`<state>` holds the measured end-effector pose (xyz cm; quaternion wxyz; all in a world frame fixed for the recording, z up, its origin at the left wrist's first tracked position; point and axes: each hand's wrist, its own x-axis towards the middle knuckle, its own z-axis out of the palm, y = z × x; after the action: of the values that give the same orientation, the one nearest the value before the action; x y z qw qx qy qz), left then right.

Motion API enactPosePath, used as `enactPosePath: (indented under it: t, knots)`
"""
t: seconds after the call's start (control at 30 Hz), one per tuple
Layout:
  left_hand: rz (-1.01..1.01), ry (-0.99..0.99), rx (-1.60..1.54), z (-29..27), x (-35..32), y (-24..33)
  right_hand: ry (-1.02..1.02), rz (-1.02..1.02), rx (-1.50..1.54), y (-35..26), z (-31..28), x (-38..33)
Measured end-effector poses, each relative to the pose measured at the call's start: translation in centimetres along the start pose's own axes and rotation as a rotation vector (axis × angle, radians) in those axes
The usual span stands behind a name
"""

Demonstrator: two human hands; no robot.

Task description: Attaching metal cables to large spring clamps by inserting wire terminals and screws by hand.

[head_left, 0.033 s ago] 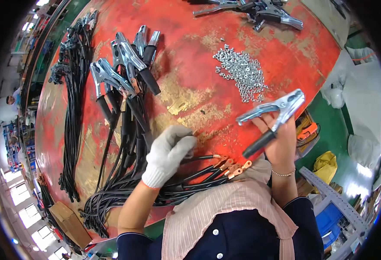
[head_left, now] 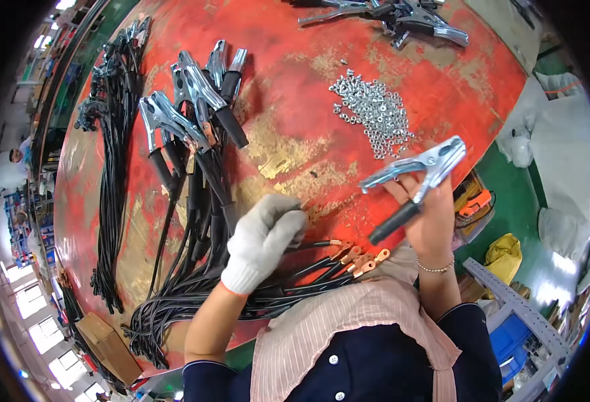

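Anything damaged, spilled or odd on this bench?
The red tabletop is badly worn, its paint scraped to bare yellowish patches near the middle. Small silver nuts lie in a loose heap straight on it, uncontained. Only the left hand is gloved; the right hand is bare.

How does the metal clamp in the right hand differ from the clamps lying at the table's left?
The silver metal spring clamp with a black grip is lifted in the bare right hand and has no cable; the clamps lying on the worn red table rest flat, with black cables attached. Both have silver jaws and black handles.
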<state>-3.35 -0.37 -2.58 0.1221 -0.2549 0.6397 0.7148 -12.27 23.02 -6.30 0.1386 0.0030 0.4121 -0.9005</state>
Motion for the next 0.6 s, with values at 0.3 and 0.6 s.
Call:
enactPosePath:
  t: [0.3, 0.6]
  knots:
    - [0.2, -0.009, 0.502, 1.4, 1.0, 2.1, -0.072, -0.01, 0.041, 1.6, 4.1, 0.1]
    - [0.125, 0.05, 0.541, 1.7, 1.3, 2.2, -0.107, 0.023, -0.03, 1.6, 4.9, -1.3]
